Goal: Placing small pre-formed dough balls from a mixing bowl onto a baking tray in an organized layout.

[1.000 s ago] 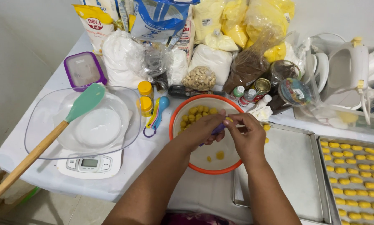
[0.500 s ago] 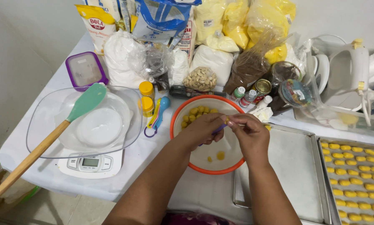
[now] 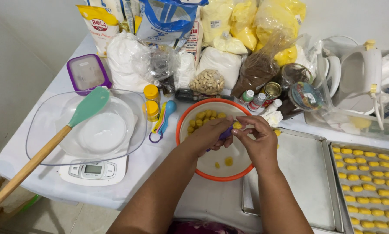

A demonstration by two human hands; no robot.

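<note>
— Where were the hands at that moment?

— Both were over the orange-rimmed bowl (image 3: 190, 113), meeting near its far side. The left hand (image 3: 211, 135) was closed around a small purple tool (image 3: 225, 133); most of it was hidden by the fingers, so I could not tell what kind of tool it was. The right hand (image 3: 258, 139) had its fingertips pinched together on a small yellow dough piece (image 3: 237, 125), right at the tip of that tool.

— And the rest of the dough?

— A cluster of yellow dough balls (image 3: 204, 118) lay in the far left part of the bowl, and two loose bits (image 3: 225, 162) sat on its white bottom, below the hands.

— What stood around the bowl?

— To the right, touching or nearly touching its rim, was an empty baking tray (image 3: 307, 173), and beside that a second tray (image 3: 372, 182) filled with rows of small yellow pieces. To the left, a clear glass mixing bowl (image 3: 42, 134) rested on a white kitchen scale (image 3: 94, 171), with a green spatula (image 3: 88, 106) on a wooden handle leaning across it. Coloured measuring spoons (image 3: 164, 119) and two yellow-capped bottles (image 3: 151, 102) lay between the two bowls.

— And the back of the worktop (image 3: 159, 190)?

— Crowded with bags of flour and powder, a bag of cashews (image 3: 207, 81), and a purple-lidded box (image 3: 87, 73).
</note>
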